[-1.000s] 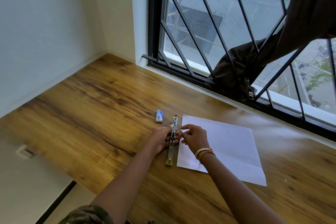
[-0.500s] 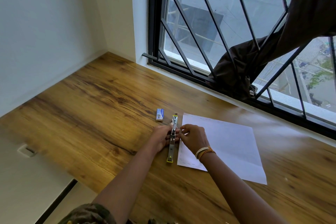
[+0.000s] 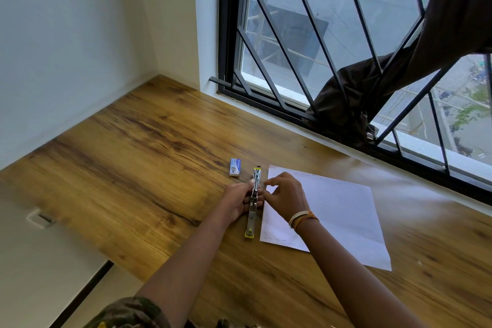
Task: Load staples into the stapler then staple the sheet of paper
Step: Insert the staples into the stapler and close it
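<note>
- My left hand (image 3: pixel 239 201) grips the opened stapler (image 3: pixel 254 201), which lies flat on the wooden table (image 3: pixel 133 168).
- My right hand (image 3: pixel 286 196) hovers beside it, fingers pinched; what they hold is too small to tell.
- The paper (image 3: pixel 340 218) lies just right of the stapler.
- The staple box (image 3: pixel 235 167) sits nearby, beyond my left hand.

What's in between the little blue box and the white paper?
The opened stapler lies between the staple box and the paper, with bare wood on the box side. The head view shows it.
</note>
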